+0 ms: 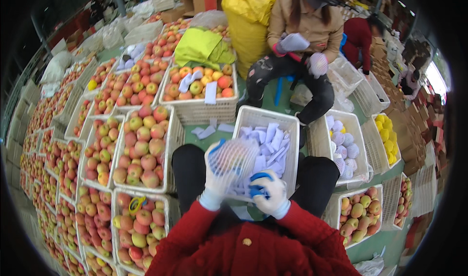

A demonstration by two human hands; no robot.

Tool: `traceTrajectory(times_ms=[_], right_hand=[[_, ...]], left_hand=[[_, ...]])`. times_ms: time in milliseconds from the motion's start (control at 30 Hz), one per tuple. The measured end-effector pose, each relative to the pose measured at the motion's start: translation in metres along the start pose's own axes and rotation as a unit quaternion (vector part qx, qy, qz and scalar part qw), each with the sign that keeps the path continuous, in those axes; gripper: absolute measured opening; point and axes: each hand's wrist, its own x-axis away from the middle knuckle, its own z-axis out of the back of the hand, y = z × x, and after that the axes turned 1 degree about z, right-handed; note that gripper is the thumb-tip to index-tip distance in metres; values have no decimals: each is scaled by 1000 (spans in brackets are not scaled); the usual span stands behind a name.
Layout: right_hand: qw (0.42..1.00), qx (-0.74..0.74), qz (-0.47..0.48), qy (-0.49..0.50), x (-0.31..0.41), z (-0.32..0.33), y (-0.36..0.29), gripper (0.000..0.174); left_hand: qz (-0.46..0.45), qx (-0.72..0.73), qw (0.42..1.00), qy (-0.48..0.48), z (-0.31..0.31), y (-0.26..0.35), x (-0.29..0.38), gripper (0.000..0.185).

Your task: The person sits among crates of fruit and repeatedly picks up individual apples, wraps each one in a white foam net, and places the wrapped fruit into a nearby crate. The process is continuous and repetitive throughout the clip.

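My left hand point(219, 166), in a white knit glove with blue on the fingers, holds a white foam net sleeve point(236, 157) stretched wide, with reddish and yellowish colour showing through the mesh. Close by on the right, my right hand point(268, 193), gloved alike, has its fingers curled; whether anything is in them cannot be told. Both hands are over the near part of a white plastic crate point(297, 137) between my knees. Flattened white foam net sleeves point(272, 144) fill that crate loosely.
Crates of apples point(144, 148) stand on the left, one bearing yellow-handled scissors point(137, 204). On the right are a crate of net-wrapped fruit point(343, 144) and another of apples point(360, 212). A co-worker point(307, 31) sits opposite beside a yellow sack point(248, 31). Loose sleeves point(206, 131) lie on the floor.
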Motion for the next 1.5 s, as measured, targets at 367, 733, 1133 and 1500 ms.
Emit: traceTrajectory(times_ms=[367, 733, 1133, 1500], right_hand=[[725, -593, -348, 49, 27, -8, 56, 64], [918, -249, -304, 56, 29, -34, 79, 60], [759, 72, -533, -367, 84, -67, 275, 35], [798, 351, -323, -368, 91, -96, 312, 44]], left_hand=[[299, 412, 857, -76, -2, -1, 23, 96], [339, 7, 936, -99, 4, -61, 18, 54], [371, 241, 895, 53, 37, -91, -26, 104], [453, 176, 861, 150, 49, -90, -15, 117]])
